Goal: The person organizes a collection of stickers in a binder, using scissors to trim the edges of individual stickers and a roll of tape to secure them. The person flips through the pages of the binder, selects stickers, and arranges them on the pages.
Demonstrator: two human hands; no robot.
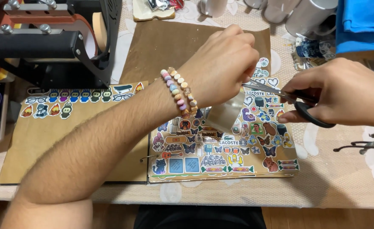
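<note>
Head view — right hand works scissors on, seemingly, clear film — left hand pinching.

You look through a single head-worn camera, angled steeply down and forward over the table. It sits close: your forearms enter from the lower left and right edge, and the near table edge crosses the bottom.

Glossy film, matt brown paper

The scissors pair shiny metal blades with black plastic handles; the film piece looks clear and glossy. Sticker sheets shine on matt brown paper, over a patterned cloth surface.
</note>
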